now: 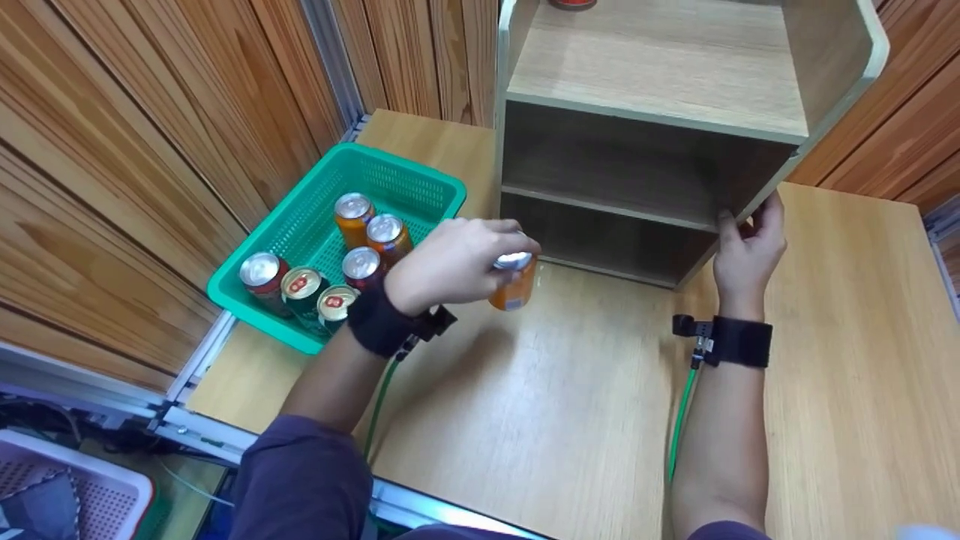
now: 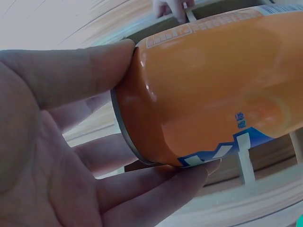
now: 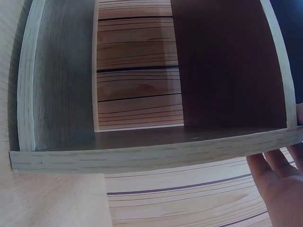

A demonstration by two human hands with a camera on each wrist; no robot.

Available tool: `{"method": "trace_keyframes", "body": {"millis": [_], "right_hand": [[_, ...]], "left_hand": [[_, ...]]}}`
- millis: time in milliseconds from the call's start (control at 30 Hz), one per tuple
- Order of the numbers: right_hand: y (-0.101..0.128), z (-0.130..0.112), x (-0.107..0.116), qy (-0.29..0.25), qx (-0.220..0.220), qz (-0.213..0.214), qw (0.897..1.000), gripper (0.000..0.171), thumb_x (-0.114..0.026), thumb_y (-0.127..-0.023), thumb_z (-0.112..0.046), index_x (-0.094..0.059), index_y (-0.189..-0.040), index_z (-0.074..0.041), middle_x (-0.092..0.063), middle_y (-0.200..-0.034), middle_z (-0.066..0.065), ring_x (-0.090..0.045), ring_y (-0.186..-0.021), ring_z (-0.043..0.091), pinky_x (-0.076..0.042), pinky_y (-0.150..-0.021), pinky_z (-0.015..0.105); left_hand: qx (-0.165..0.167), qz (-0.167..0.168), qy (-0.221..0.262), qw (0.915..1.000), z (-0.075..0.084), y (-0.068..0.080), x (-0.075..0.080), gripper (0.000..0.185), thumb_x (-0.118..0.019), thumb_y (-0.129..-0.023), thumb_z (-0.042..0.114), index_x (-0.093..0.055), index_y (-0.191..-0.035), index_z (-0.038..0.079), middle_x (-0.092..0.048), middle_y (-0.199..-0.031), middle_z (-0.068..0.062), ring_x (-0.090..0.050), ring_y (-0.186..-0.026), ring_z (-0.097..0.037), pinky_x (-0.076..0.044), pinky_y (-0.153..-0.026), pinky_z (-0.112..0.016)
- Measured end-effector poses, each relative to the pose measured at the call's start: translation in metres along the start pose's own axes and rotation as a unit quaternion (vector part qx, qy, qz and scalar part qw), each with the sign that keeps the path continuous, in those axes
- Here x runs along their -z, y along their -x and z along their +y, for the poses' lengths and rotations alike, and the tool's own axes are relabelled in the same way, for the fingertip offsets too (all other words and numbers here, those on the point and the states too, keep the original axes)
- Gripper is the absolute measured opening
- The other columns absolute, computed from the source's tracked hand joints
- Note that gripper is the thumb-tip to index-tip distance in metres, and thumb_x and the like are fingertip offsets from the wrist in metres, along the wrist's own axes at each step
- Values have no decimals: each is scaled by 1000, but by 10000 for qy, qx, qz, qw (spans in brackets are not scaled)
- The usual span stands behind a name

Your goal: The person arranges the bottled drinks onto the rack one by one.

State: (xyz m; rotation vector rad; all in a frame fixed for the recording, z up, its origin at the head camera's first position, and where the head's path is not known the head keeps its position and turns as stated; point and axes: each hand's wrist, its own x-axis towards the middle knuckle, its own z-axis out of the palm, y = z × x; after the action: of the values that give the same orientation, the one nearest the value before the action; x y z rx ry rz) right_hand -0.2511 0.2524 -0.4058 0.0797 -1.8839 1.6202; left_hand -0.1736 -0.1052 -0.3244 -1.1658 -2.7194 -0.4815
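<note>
An orange soda can (image 1: 514, 289) is held near its silver top by my left hand (image 1: 457, 259), above the table just in front of the shelf. In the left wrist view, thumb and fingers wrap the can's (image 2: 203, 90) rim end; blue and white lettering shows along its side. My right hand (image 1: 752, 251) grips the right side panel of the small wooden shelf (image 1: 652, 120), thumb on the inner side and fingers outside. The right wrist view shows fingers of that hand (image 3: 284, 184) against the panel's (image 3: 142, 158) outer face.
To the left stands a green plastic basket (image 1: 409, 176) with several upright cans, orange, dark red and dark green. A red object (image 1: 574, 3) is partly visible on the shelf's upper board. Wooden walls (image 1: 142, 112) enclose the table (image 1: 540, 420). A pinkish-white basket (image 1: 112, 469) sits lower left.
</note>
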Motion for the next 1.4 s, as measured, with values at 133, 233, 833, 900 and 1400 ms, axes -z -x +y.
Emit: {"method": "trace_keyframes", "body": {"millis": [133,233,833,900,1400], "right_hand": [[2,1,0,44,-62,-61,10000,53,-55,-83,4,-43,-130,-17,-47,-127,1,-45,-114,17,-38,-94,35],[2,0,0,80,-76,-67,9999,53,-54,-83,4,-43,-131,-17,-46,-127,1,-44,-114,17,-37,-95,34],[2,-3,-1,29,12,-18,10000,53,-53,-83,6,-43,-130,-15,-47,-127,2,-44,-114,18,-38,-93,35],[2,-3,-1,41,7,-24,10000,52,-53,-83,5,-43,-130,-15,-46,-127,2,-44,-114,18,-38,-94,35],[3,-4,-1,-28,-79,-27,10000,54,-53,-83,6,-42,-131,-14,-46,-128,2,-44,-115,17,-38,-93,34]], "left_hand": [[-69,-229,-37,9997,7,-5,-6,30,-59,-81,20,-62,-111,23,-59,-97,7,-57,-78,-9,-44,-57,-21],[-79,-414,-30,9991,11,-10,-10,31,-59,-82,23,-61,-113,24,-58,-98,6,-56,-79,-9,-43,-57,-22],[-630,-675,156,9956,33,-33,-43,32,-60,-81,18,-61,-112,25,-58,-99,5,-54,-77,-9,-40,-53,-22],[-647,-765,213,9947,35,-36,-47,32,-60,-82,19,-61,-113,25,-58,-103,5,-54,-78,-9,-40,-53,-21],[-847,-1026,-33,9911,44,-42,-74,38,-66,-72,20,-62,-109,25,-57,-99,4,-55,-80,-10,-46,-62,-26]]}}
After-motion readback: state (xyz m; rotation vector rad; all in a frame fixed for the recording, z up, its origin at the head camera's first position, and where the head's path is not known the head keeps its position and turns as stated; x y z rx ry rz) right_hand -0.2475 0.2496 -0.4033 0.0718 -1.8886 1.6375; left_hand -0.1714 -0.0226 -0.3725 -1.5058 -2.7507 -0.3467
